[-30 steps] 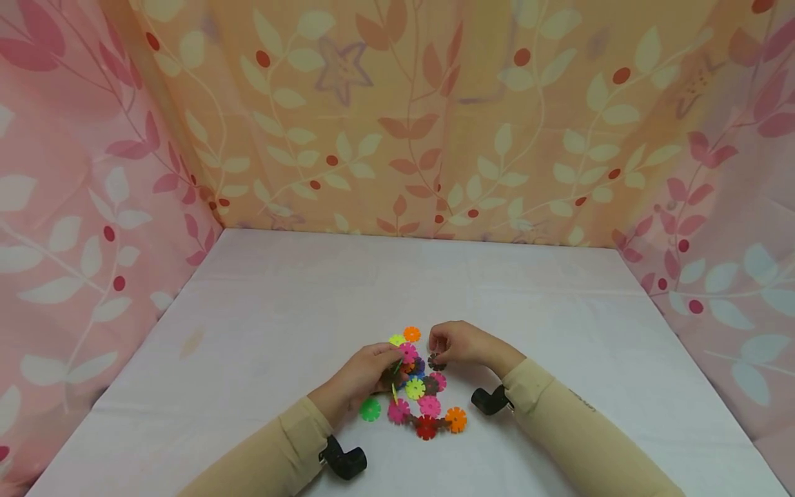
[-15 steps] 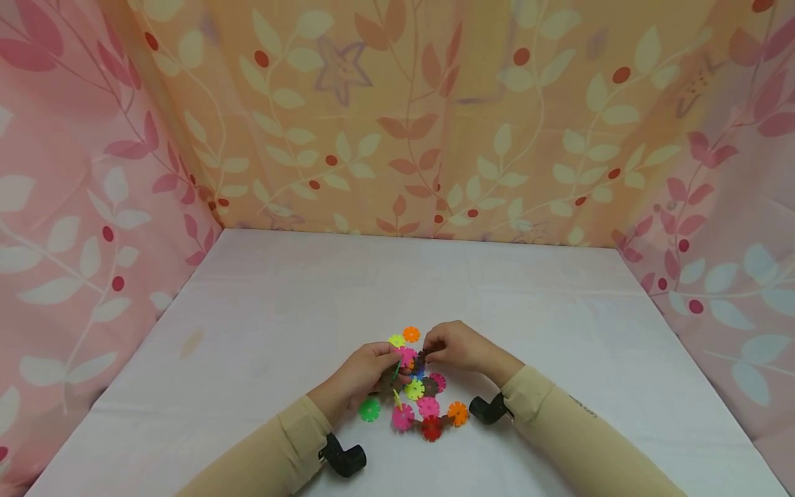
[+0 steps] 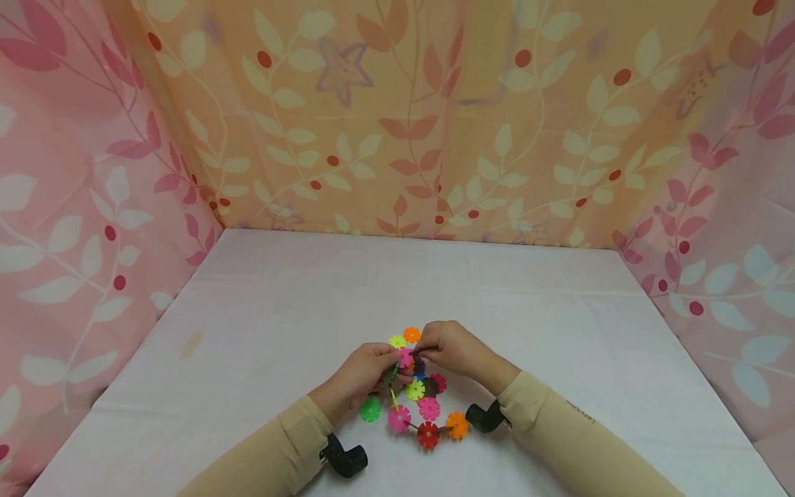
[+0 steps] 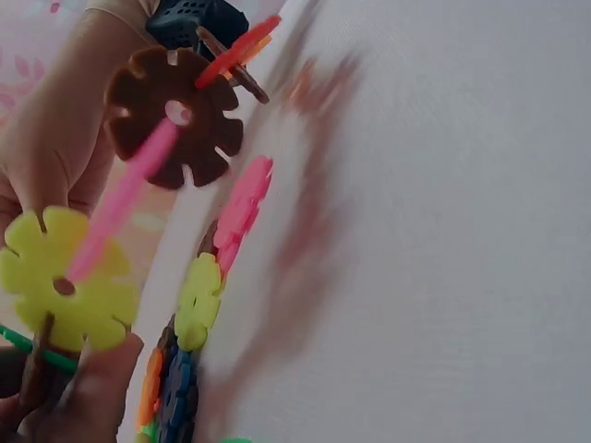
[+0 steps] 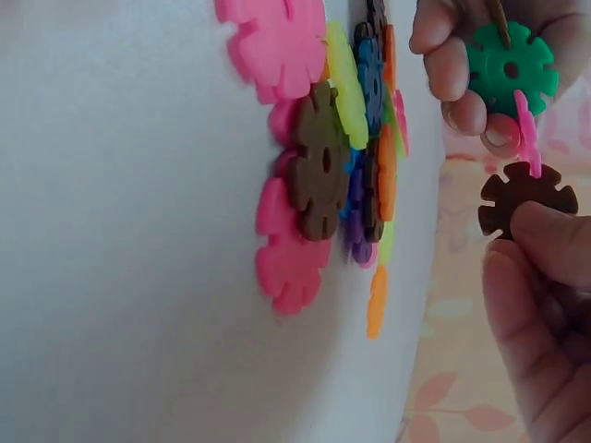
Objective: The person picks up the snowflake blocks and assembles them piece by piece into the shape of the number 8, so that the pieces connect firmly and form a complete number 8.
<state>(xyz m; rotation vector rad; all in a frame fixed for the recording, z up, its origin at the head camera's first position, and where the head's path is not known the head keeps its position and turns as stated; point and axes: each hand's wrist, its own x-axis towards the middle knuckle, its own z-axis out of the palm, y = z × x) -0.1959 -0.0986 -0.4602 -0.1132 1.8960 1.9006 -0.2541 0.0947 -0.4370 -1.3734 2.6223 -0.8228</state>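
My left hand (image 3: 363,373) holds a chain of slotted plastic flower discs joined edge to edge. Near its fingers are a green disc (image 5: 488,72) and a pink disc (image 5: 528,137). Lower down the chain come a yellow disc (image 4: 32,258), a brown disc (image 4: 148,78), a red disc (image 3: 428,436) and an orange disc (image 3: 457,425). Between thumb and finger, my right hand (image 3: 459,347) pinches another brown disc (image 5: 501,192), its edge against the pink disc's end. Whether those two slots interlock, I cannot tell.
Several loose discs lie in a pile under the hands, among them a yellow disc (image 3: 415,389) and a pink disc (image 3: 428,408). A green disc (image 3: 370,409) lies left of them, an orange disc (image 3: 412,335) behind. Flowered curtains (image 3: 397,124) enclose the white table (image 3: 279,297).
My right hand has carried the brown disc leftward to the pink disc by my left hand. The chain's red end has shifted slightly towards me. The left hand stays nearly still.
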